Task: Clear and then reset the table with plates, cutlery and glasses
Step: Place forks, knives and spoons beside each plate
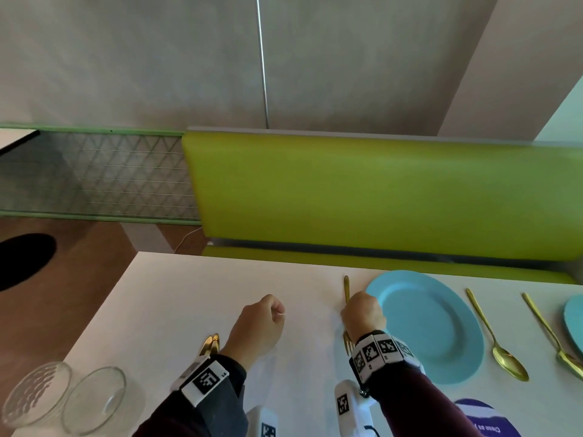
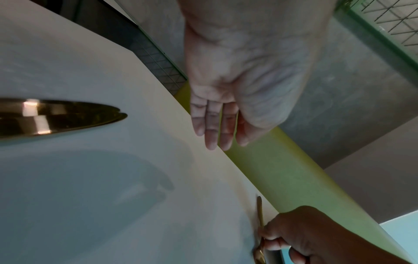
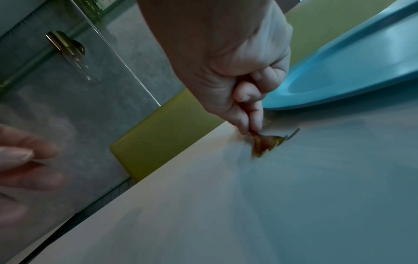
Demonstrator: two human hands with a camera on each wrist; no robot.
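Observation:
My right hand (image 1: 362,313) pinches a gold fork (image 1: 346,287) by its middle, low over the white table (image 1: 189,294), just left of a blue plate (image 1: 429,326). The tines point toward me. In the right wrist view, thumb and fingers (image 3: 253,117) close on the fork (image 3: 267,142) beside the plate (image 3: 350,71). My left hand (image 1: 265,320) hovers over the table with loosely curled fingers and holds nothing. The left wrist view shows its bare palm (image 2: 237,71). Gold spoons (image 1: 209,343) lie under my left wrist.
Two gold spoons (image 1: 495,335) (image 1: 552,335) lie right of the plate. A second blue plate (image 1: 574,323) shows at the right edge. Two glass bowls (image 1: 34,392) (image 1: 94,398) stand at the near left corner. A green bench (image 1: 378,197) runs behind the table.

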